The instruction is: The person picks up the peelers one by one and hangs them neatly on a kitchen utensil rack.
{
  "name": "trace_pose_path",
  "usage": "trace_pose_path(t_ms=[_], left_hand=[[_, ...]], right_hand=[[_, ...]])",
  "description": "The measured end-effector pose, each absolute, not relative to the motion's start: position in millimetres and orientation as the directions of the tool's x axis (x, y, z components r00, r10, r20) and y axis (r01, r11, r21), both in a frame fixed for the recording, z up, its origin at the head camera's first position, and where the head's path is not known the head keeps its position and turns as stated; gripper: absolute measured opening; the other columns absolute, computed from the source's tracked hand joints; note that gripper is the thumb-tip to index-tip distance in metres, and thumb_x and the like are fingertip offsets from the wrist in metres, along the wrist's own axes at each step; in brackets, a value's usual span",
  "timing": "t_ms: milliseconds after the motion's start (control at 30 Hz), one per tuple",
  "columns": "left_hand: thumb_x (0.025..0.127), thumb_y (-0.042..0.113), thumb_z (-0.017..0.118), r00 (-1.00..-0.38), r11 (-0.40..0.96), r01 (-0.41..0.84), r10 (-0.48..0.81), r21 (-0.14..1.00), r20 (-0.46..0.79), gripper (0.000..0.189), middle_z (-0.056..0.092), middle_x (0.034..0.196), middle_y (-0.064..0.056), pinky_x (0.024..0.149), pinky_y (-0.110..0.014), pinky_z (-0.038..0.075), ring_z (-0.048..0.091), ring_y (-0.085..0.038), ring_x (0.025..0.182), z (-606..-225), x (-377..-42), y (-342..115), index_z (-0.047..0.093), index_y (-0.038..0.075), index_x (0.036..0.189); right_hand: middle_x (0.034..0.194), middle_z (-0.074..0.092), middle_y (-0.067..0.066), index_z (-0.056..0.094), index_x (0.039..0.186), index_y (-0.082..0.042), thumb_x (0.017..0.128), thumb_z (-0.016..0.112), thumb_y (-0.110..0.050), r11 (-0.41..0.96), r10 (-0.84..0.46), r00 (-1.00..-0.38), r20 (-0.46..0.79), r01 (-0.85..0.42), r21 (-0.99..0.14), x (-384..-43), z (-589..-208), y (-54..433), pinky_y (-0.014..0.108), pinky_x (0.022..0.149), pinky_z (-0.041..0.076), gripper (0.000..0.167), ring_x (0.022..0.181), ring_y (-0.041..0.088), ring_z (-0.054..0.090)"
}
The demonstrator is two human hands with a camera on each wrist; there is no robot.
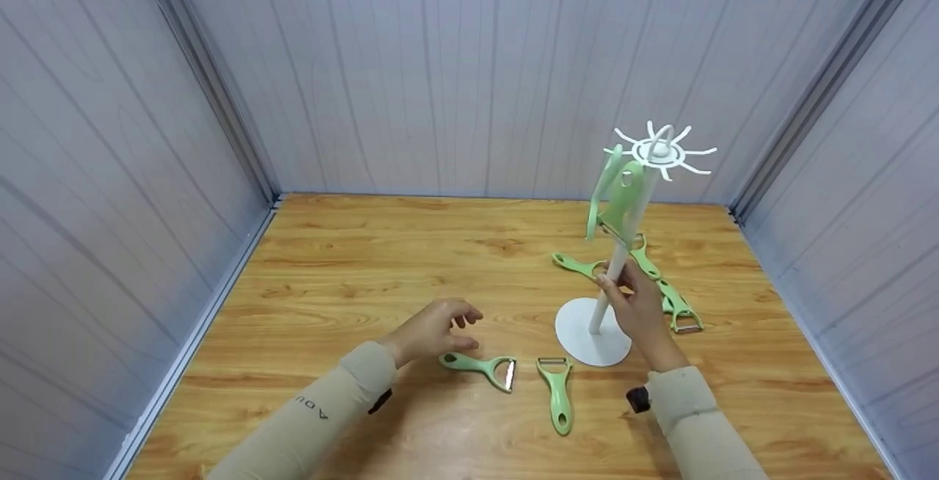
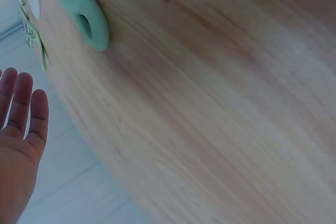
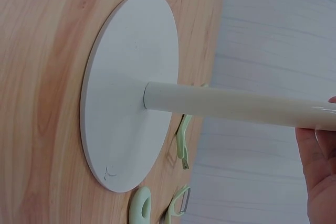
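My right hand [image 1: 637,311] grips the white pole of a hook stand [image 1: 620,263], whose round base [image 1: 579,329] rests on the table. Two green peelers [image 1: 623,197] hang from hooks on the stand's left side; the other hooks fan out bare. My left hand [image 1: 434,329], fingers loosely bent and holding nothing, hovers just above the handle of a green peeler [image 1: 462,362] lying on the wood. In the left wrist view this peeler's handle [image 2: 86,17] lies beyond the spread fingers. Between the hands another peeler [image 1: 559,395] lies with its blade end toward the back.
Behind the stand lie several more green peelers, one pointing left [image 1: 576,265], one at the back [image 1: 645,256] and one to the right [image 1: 682,307]. The wooden table [image 1: 381,260] is enclosed by pale panel walls [image 1: 455,76] at the back and both sides.
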State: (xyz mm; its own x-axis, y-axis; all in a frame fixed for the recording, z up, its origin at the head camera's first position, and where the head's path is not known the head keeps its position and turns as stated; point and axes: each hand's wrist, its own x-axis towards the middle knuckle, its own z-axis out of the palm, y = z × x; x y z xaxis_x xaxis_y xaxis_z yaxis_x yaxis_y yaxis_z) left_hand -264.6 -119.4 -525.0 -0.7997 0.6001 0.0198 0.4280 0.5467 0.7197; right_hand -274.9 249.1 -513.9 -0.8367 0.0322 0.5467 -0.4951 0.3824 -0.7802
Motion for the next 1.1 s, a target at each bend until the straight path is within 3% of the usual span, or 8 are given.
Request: trace_pose_path(t_ms=[300,500,767,1100], left_hand=[[0.1,0.016,0.081,-0.796,0.596,0.436,0.605,0.674,-0.02,0.042,0.072,0.132,-0.017,0.094,-0.045,0.059,0.064,-0.028,0.115,-530,-261,-129,0.07,0.001,0.138],[0.098,0.018,0.084,-0.796,0.63,0.425,0.603,0.65,-0.063,0.045,0.071,0.133,-0.012,0.09,-0.039,0.059,0.064,-0.026,0.114,-535,-258,-133,0.071,0.004,0.139],[0.096,0.017,0.084,-0.788,0.661,0.457,0.611,0.595,-0.073,0.045,0.074,0.123,-0.009,0.092,-0.041,0.059,0.068,-0.027,0.11,-540,-257,-135,0.072,0.004,0.137],[0.091,0.016,0.087,-0.769,0.676,0.497,0.634,0.544,-0.084,0.04,0.075,0.111,-0.005,0.093,-0.04,0.06,0.067,-0.018,0.102,-545,-257,-134,0.077,0.007,0.129]], right_hand=[[0.101,0.077,0.001,0.071,0.116,0.003,0.102,0.072,0.003,0.371,0.054,-0.847,0.528,-0.474,-0.799,-274,-512,248,0.02,0.07,0.063,0.015,0.086,0.005,0.071],[0.103,0.077,0.003,0.071,0.118,0.004,0.103,0.071,0.001,0.374,0.049,-0.853,0.519,-0.466,-0.802,-273,-512,248,0.016,0.071,0.061,0.015,0.087,0.004,0.07],[0.107,0.077,0.019,0.071,0.117,0.004,0.103,0.071,0.0,0.368,0.049,-0.859,0.509,-0.459,-0.809,-273,-511,247,0.014,0.072,0.06,0.015,0.089,0.0,0.069],[0.106,0.077,0.018,0.071,0.118,0.005,0.103,0.072,0.0,0.368,0.043,-0.857,0.514,-0.465,-0.805,-272,-510,247,0.014,0.073,0.06,0.016,0.09,0.0,0.069]])
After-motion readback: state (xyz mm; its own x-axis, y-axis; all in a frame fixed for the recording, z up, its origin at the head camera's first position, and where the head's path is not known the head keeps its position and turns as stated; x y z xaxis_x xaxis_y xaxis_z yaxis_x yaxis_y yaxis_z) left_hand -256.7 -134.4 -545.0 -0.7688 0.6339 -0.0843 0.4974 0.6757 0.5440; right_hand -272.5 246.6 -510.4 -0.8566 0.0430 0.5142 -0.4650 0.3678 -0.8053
